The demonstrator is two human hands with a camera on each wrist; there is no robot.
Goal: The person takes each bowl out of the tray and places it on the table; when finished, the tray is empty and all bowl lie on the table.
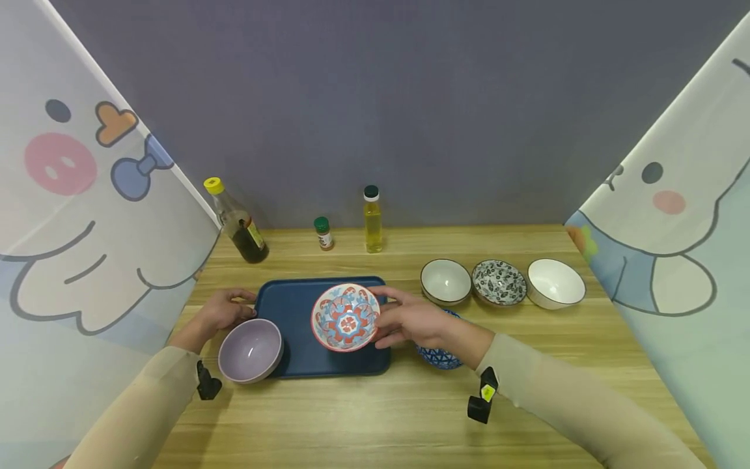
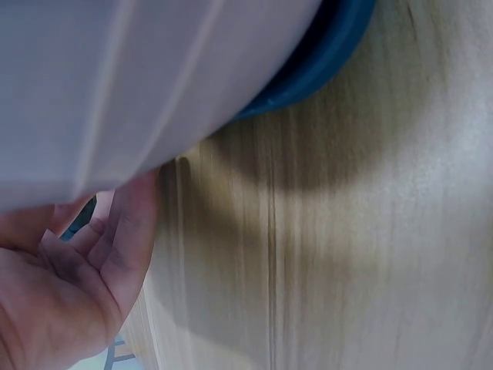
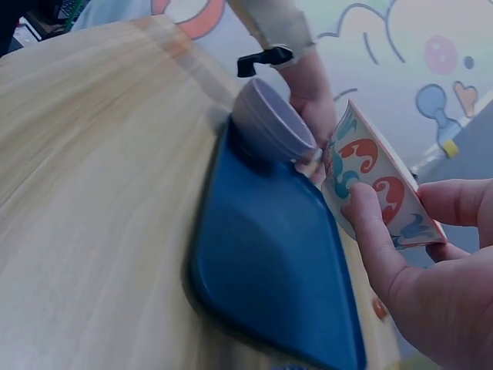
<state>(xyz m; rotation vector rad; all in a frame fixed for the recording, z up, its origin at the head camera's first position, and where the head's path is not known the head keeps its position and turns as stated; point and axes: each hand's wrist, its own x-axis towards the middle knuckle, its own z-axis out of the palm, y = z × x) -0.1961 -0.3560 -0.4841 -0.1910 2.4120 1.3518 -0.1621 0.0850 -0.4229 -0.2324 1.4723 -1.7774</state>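
Your right hand (image 1: 410, 319) holds a red-and-blue patterned bowl (image 1: 348, 322) in the air above a blue tray (image 1: 295, 303), pinching its side and rim between bent fingers and thumb, the bowl's painted outer wall turned toward the right wrist camera. Your left hand (image 1: 225, 309), its fingers bent, is beside the tray's left end, behind a lilac bowl (image 1: 250, 352); whether those fingers grip anything, you cannot tell from these views. The lilac bowl sits at the tray's near left corner, reaching out past its edge over the tabletop (image 1: 351, 417). Partly hidden beneath your right forearm, a blue patterned bowl (image 1: 439, 359) stands just right of the tray. Farther back on that side, three bowls line up: a dark-rimmed white bowl (image 1: 445, 281), a black floral bowl (image 1: 499, 283) and, at the far right, a plain white bowl (image 1: 555, 283). Along the rear, before a grey wall (image 1: 375, 117), stand a yellow-capped bottle of dark liquid (image 1: 249, 242), a small green-lidded jar (image 1: 323, 234) and a dark-capped bottle of yellow oil (image 1: 373, 225).
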